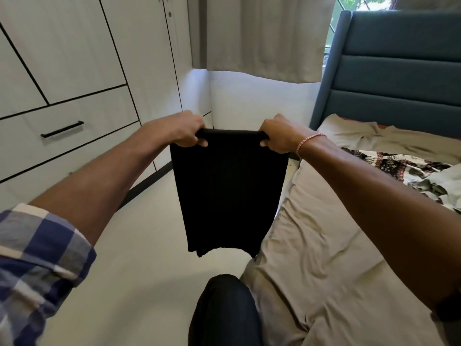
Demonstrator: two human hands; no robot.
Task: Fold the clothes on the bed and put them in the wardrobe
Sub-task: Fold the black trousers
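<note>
- The left hand (185, 132) grips the top left corner of a black garment (228, 191), with fingers curled around the edge.
- The right hand (277, 138) grips the top right corner in the same way.
- The garment hangs in the middle of the frame, above the floor (139, 245), just left of the bed (324, 245).
- The wardrobe (74, 71) is at upper left, doors closed.
- A patterned cloth (411, 176) lies on the bed at right.
</note>
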